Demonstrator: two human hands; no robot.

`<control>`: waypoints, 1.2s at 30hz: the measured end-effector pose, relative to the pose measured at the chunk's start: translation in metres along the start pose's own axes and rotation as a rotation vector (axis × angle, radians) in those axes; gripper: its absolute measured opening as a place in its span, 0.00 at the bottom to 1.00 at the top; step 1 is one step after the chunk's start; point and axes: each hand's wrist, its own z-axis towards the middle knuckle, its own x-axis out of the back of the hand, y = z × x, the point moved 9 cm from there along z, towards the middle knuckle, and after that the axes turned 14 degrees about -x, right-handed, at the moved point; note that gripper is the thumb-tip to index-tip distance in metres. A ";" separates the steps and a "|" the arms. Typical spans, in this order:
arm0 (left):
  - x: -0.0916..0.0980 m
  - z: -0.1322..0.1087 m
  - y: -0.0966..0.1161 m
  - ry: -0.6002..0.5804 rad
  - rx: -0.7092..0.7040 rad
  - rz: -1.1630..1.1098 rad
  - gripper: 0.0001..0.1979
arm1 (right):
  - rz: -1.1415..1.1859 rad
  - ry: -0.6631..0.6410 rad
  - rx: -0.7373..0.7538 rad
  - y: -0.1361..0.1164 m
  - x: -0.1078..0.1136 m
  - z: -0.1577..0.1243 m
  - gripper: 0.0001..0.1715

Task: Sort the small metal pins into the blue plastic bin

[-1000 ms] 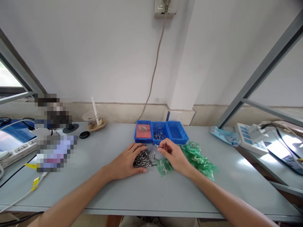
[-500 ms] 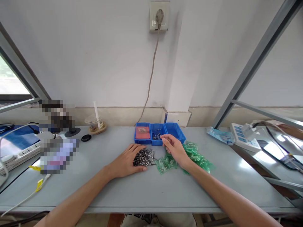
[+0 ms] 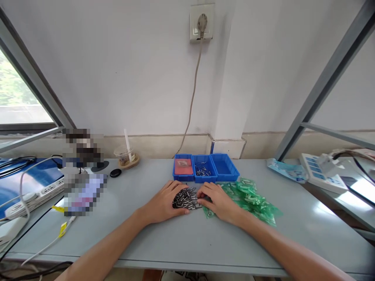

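Observation:
A heap of small dark metal pins [image 3: 185, 198] lies on the grey table. My left hand [image 3: 164, 201] curves around its left side, thumb and fingers apart, resting on the table. At the heap's right edge is my right hand [image 3: 216, 199], its thumb and fingertips pinched together; whatever they hold is too small to make out. Beyond the heap, the middle blue bin [image 3: 205, 180] has some loose pins in it. The left blue bin [image 3: 183, 178] contains a red packet [image 3: 183, 167]. Green plastic bags [image 3: 253, 199] of small parts lie beside and partly behind my right hand.
A third blue bin [image 3: 225, 168] stands at the right of the row. Farther right are a light blue packet [image 3: 285, 170] and a power strip [image 3: 319, 173]. To the left are a black round lid [image 3: 115, 173], a clear cup [image 3: 123, 154] and another power strip [image 3: 38, 197].
My right hand has come down from the middle bin to the right edge of the pin heap. My left hand stays around the heap. The camera view has shifted slightly.

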 end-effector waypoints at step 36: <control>-0.004 0.018 0.004 -0.086 -0.083 0.079 0.35 | 0.540 0.139 -0.207 0.030 0.029 0.008 0.21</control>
